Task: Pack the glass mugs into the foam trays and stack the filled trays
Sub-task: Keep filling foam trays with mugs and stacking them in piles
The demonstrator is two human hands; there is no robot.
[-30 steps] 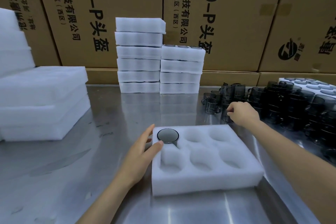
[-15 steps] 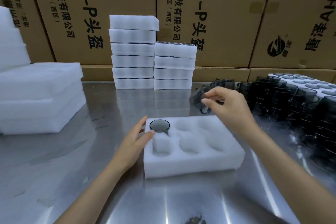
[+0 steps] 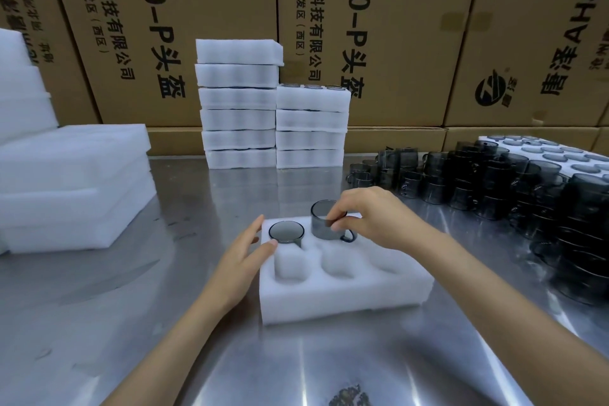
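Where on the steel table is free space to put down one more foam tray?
Bare steel table lies left of the white foam tray, before the foam slabs. The right side is crowded with dark glass mugs.

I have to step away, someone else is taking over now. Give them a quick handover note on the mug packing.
Right hand holds a mug by its rim over the tray's back middle pocket, not yet seated.
Left hand rests open against the foam tray, steadying its left edge.
Done: one seated mug in the back left pocket.
Left: seat this mug, fill the other pockets from the loose mugs on the right, then add the tray to the filled stacks at the back.
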